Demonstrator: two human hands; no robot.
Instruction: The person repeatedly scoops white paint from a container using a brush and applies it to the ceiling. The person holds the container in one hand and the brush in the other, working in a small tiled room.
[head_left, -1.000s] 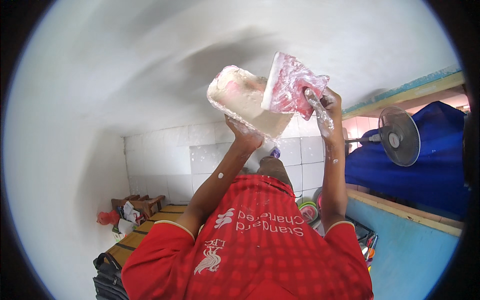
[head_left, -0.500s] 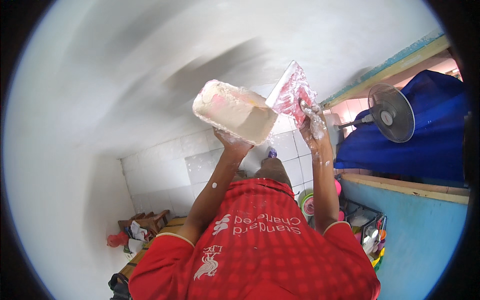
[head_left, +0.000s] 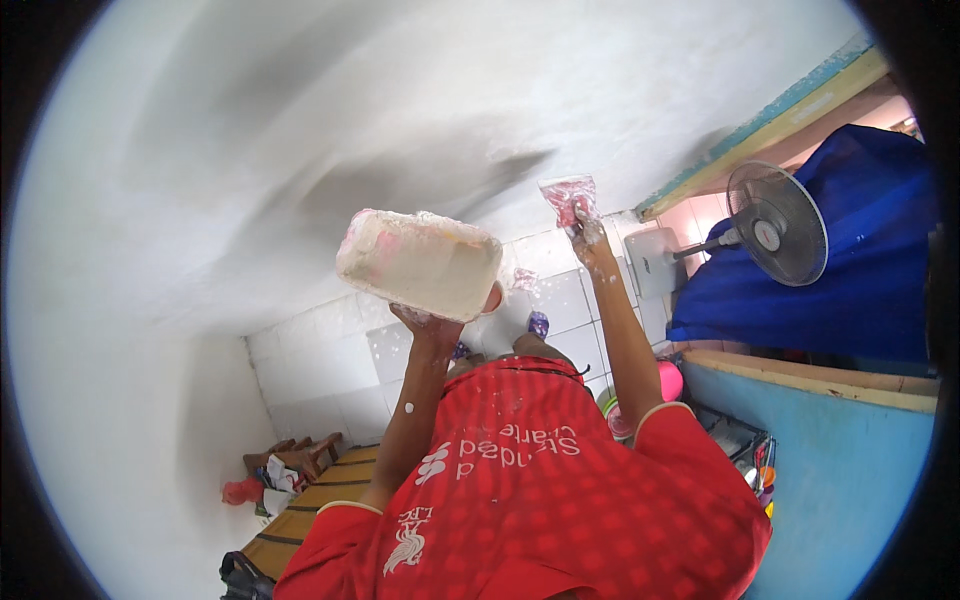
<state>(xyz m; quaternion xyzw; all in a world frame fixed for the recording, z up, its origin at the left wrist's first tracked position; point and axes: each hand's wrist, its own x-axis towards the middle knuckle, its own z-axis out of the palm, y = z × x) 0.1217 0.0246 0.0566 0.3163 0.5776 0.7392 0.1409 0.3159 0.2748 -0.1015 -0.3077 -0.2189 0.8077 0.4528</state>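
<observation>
My left hand (head_left: 428, 324) is closed on the underside of a pale rectangular tub (head_left: 415, 262), whose inside is coated with creamy white putty. The tub is tilted so that its inside faces up toward me. Further right, my right hand (head_left: 592, 238) grips a red putty scraper (head_left: 568, 192) smeared with white. Its wide edge is up by the white wall (head_left: 600, 110); whether it touches, I cannot tell. White putty spots my right fingers and both forearms.
A standing fan (head_left: 778, 225) and a blue cloth (head_left: 870, 260) are at the right, behind a low light-blue wall (head_left: 830, 440). White-spattered floor tiles (head_left: 555, 295) lie below. At the lower left is a wooden bench (head_left: 310, 500) with a red bag (head_left: 240, 491) beside it.
The tub has moved left and slightly down, away from the scraper. My right arm has stretched out toward the wall, and the scraper has turned and moved farther from me.
</observation>
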